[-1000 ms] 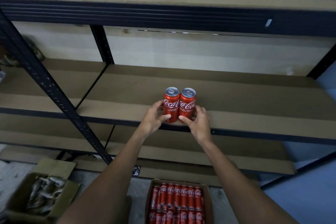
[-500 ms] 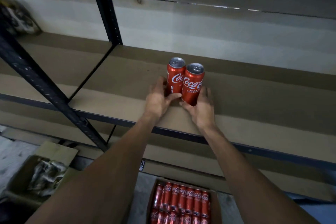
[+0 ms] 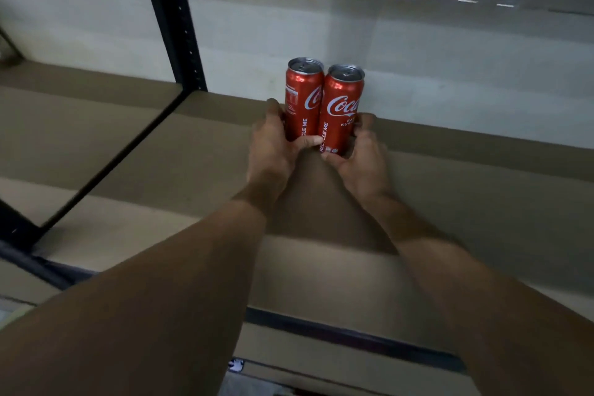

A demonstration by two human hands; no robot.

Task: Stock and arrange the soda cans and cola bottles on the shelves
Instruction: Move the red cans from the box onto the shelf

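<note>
Brown fibreboard makes up the shelf (image 3: pixel 128 151), matt and flat, with a darker band of shade along its rear edge where it meets a pale wall (image 3: pixel 418 51).

At the back of this board, close to the wall, stand two slim Coca-Cola cans, upright and touching side to side. The left can (image 3: pixel 303 96) is a tall glossy red cylinder with a silver rimmed top and pull tab; part of the white script shows on it, along with "RECYCLE ME" printed vertically. The right can (image 3: pixel 342 109) matches it in shape and finish and shows more of the script. Their bases are hidden behind thumbs, so whether they sit fully on the board cannot be told.

The left hand (image 3: pixel 273 151) grips the left can low down, fingers curled round its outer side and the thumb laid across its front near the base. The right hand (image 3: pixel 363 164) grips the right can likewise, fingers wrapped round the far side and the thumb at the foot. Both bare forearms reach in over the board.

To the left, a black metal upright (image 3: pixel 173 19) with a row of punched holes rises at the back of the shelf. A dark metal rail (image 3: pixel 353 336) edges the front, and below it lies a lower shelf (image 3: pixel 321 366) of the same brown board. Planks form the wall, with a knot and thin bright gaps along one seam.
</note>
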